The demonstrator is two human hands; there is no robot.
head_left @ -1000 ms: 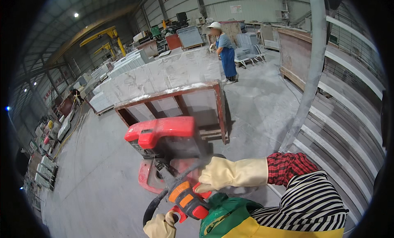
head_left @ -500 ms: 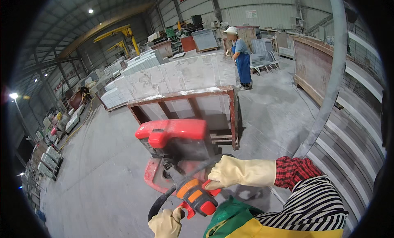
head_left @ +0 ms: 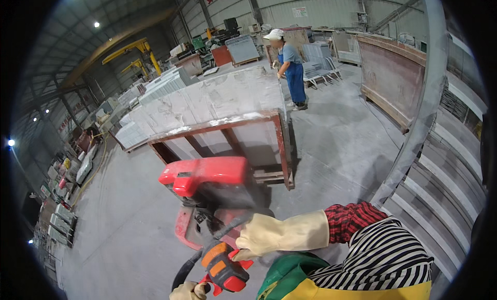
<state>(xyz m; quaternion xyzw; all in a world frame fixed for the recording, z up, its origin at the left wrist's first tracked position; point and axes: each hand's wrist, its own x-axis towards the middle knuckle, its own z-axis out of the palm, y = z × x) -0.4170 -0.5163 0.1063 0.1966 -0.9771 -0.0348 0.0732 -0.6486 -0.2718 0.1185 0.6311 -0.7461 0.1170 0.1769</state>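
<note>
A red electric pallet truck (head_left: 220, 170) stands in front of me, with its grey, orange and red tiller handle (head_left: 223, 266) leaning toward my body. My right hand (head_left: 257, 236), in a cream rubber glove, closes around the right side of the handle grip, its thumb by a red lever. At the lower edge, my left hand (head_left: 189, 291) in a matching glove is curled at the left grip, partly cut off by the picture. Just beyond the truck is a rusty red metal frame (head_left: 283, 150), with large pale stone slabs (head_left: 207, 98) upright behind it.
A co-worker (head_left: 294, 72) in a blue apron and white cap stands at the slabs' right end. White-edged racks (head_left: 432, 209) and a grey post (head_left: 414, 160) rise close on my right. A yellow hose (head_left: 93, 176) runs along the left floor beside stacked slabs (head_left: 62, 222).
The tiller handle and both gloved hands have shifted left and lower in the picture. Truck, slabs and co-worker also appear farther left. Both hands keep their hold.
</note>
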